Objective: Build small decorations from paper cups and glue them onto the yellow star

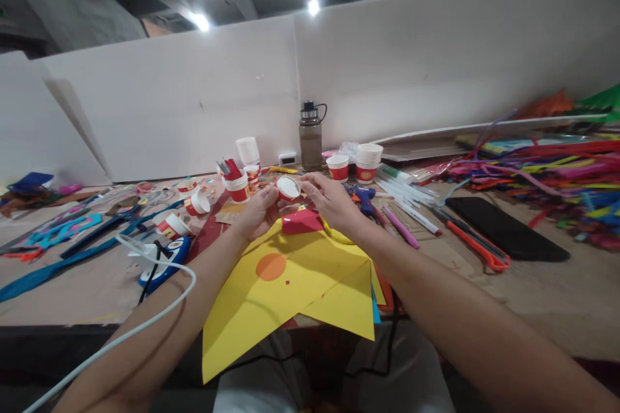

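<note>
A small red-and-white paper cup (pixel 289 189) is tilted between my hands, its white round end facing up towards me. My left hand (pixel 260 211) grips it from the left with thumb and fingers. On the other side, my right hand (pixel 330 201) has its curled fingertips at the cup's edge. Beneath the hands lie a piece of red paper (pixel 303 222) and large sheets of yellow paper (pixel 290 300), which overhang the table's front edge. An orange paper circle (pixel 271 267) rests on the yellow paper.
Stacked paper cups (pixel 368 164), a water bottle (pixel 310 139) and a cup of red pens (pixel 236 184) stand behind. At right lie white markers (pixel 407 193), a utility knife (pixel 477 245), a black phone (pixel 506 228) and colourful pipe cleaners (pixel 576 174). A white cable (pixel 159 316) crosses my left forearm.
</note>
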The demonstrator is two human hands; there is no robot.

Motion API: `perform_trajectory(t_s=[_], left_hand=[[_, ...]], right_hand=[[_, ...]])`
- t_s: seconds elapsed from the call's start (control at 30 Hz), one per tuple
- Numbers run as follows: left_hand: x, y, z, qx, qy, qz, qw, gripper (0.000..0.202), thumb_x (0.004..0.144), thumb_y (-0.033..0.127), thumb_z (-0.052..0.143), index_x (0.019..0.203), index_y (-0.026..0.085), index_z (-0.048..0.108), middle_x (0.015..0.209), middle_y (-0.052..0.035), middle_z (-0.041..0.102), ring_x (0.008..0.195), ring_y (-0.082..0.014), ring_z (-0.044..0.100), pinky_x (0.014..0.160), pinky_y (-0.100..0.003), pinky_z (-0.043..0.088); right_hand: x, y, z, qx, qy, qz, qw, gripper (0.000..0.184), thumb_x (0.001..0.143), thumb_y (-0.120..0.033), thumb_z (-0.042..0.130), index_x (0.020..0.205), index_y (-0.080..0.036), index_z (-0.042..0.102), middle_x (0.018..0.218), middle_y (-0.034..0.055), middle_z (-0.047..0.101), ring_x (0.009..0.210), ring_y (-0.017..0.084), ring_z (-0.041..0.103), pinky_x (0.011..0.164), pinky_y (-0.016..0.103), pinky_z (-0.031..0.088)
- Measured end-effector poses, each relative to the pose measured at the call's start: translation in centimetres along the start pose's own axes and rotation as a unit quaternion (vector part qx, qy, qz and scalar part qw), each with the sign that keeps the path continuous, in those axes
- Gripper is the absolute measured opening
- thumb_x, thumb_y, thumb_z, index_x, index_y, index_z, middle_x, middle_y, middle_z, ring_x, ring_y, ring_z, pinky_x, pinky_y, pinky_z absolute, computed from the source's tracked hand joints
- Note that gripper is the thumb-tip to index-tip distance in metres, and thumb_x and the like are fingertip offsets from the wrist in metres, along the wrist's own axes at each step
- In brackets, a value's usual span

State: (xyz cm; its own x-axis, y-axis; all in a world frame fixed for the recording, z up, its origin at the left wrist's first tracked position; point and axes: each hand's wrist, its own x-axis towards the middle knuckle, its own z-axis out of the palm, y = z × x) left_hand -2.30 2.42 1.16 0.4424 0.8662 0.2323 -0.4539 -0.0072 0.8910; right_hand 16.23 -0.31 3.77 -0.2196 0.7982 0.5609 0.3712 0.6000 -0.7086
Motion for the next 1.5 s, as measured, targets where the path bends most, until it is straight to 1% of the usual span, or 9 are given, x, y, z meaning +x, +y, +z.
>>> perform_trajectory(t_s=[0.2, 0.47, 0.57, 0.67, 0.8, 0.9, 1.03, 1.3, 1.5], left_hand=[[0.2, -0.1, 0.0, -0.032, 0.036, -0.021, 0.999, 0.041, 0.082, 0.050, 0.061, 0.102, 0.015, 0.063, 0.100, -0.0115, 0.072, 0.105, -0.0261, 0.066, 0.089, -0.037, 0.056], [0.1, 0.0, 0.1, -0.055, 0.051, -0.035, 0.997, 0.036, 0.087, 0.046, 0.056, 0.102, 0.014, 0.063, 0.098, -0.0115, 0.073, 0.101, -0.0240, 0.068, 0.086, -0.034, 0.058], [0.2, -0.1, 0.1, -0.051, 0.050, -0.032, 0.997, 0.036, 0.084, 0.047, 0.060, 0.101, 0.015, 0.063, 0.096, -0.0105, 0.073, 0.100, -0.0244, 0.068, 0.088, -0.037, 0.056], [0.1, -0.2, 0.1, -0.034, 0.034, -0.014, 0.999, 0.040, 0.076, 0.045, 0.070, 0.104, 0.017, 0.063, 0.096, -0.0079, 0.072, 0.094, -0.0224, 0.069, 0.089, -0.039, 0.055], [-0.1, -0.1, 0.5, 0.006, 0.013, 0.034, 0.999, 0.048, 0.068, 0.031, 0.079, 0.111, 0.021, 0.061, 0.107, -0.0040, 0.069, 0.090, -0.0160, 0.066, 0.085, -0.032, 0.056], [-0.1, 0.0, 0.6, 0.036, 0.029, 0.080, 0.996, 0.055, 0.064, 0.022, 0.081, 0.115, 0.024, 0.061, 0.110, -0.0036, 0.066, 0.091, -0.0145, 0.064, 0.081, -0.028, 0.054], [0.1, -0.1, 0.6, 0.058, 0.041, 0.117, 0.991, 0.059, 0.059, 0.015, 0.082, 0.113, 0.023, 0.062, 0.108, -0.0041, 0.067, 0.092, -0.0139, 0.062, 0.080, -0.024, 0.050], [0.1, -0.5, 0.4, 0.080, 0.021, 0.130, 0.988, 0.058, 0.060, 0.009, 0.079, 0.112, 0.027, 0.064, 0.112, -0.0023, 0.065, 0.094, -0.0139, 0.062, 0.083, -0.026, 0.049], [0.0, -0.4, 0.5, 0.072, 0.012, 0.125, 0.989, 0.054, 0.062, 0.008, 0.078, 0.111, 0.027, 0.065, 0.114, -0.0019, 0.064, 0.092, -0.0119, 0.062, 0.083, -0.025, 0.049]], right_hand=[[0.3, 0.8, 0.2, 0.010, -0.007, -0.003, 1.000, 0.024, 0.093, -0.032, 0.045, 0.102, -0.021, 0.065, 0.098, 0.0044, 0.066, 0.078, 0.015, 0.061, 0.068, 0.029, 0.051], [0.2, 0.0, 0.0, -0.016, -0.006, -0.022, 1.000, 0.019, 0.089, -0.026, 0.053, 0.099, -0.021, 0.068, 0.093, 0.0048, 0.068, 0.081, 0.017, 0.061, 0.071, 0.031, 0.050], [0.1, 0.0, 0.1, -0.015, 0.016, -0.015, 1.000, 0.021, 0.086, -0.026, 0.058, 0.105, -0.020, 0.066, 0.098, 0.0067, 0.067, 0.085, 0.018, 0.062, 0.073, 0.032, 0.050], [0.0, -0.2, 0.1, -0.021, 0.028, -0.033, 0.999, 0.020, 0.084, -0.027, 0.062, 0.102, -0.021, 0.068, 0.100, 0.0074, 0.065, 0.093, 0.019, 0.061, 0.079, 0.032, 0.051], [-0.1, -0.4, 0.0, -0.023, 0.023, -0.040, 0.999, 0.028, 0.081, -0.023, 0.065, 0.109, -0.022, 0.064, 0.108, 0.0074, 0.062, 0.099, 0.020, 0.060, 0.083, 0.035, 0.052], [-0.1, -0.2, 0.1, -0.012, 0.005, -0.060, 0.998, 0.044, 0.079, -0.023, 0.067, 0.122, -0.025, 0.057, 0.118, 0.0071, 0.058, 0.103, 0.020, 0.058, 0.085, 0.036, 0.053], [-0.1, 0.2, 0.2, 0.004, -0.024, -0.092, 0.995, 0.052, 0.079, -0.024, 0.068, 0.129, -0.028, 0.051, 0.123, 0.0073, 0.054, 0.103, 0.019, 0.058, 0.085, 0.037, 0.055], [-0.1, 0.0, 0.2, 0.013, -0.014, -0.074, 0.997, 0.047, 0.076, -0.022, 0.072, 0.121, -0.024, 0.055, 0.115, 0.0070, 0.056, 0.091, 0.016, 0.060, 0.073, 0.032, 0.058], [-0.1, -0.3, 0.1, 0.015, -0.007, -0.079, 0.997, 0.043, 0.076, -0.022, 0.072, 0.116, -0.024, 0.058, 0.110, 0.0062, 0.057, 0.096, 0.018, 0.060, 0.080, 0.035, 0.057]])
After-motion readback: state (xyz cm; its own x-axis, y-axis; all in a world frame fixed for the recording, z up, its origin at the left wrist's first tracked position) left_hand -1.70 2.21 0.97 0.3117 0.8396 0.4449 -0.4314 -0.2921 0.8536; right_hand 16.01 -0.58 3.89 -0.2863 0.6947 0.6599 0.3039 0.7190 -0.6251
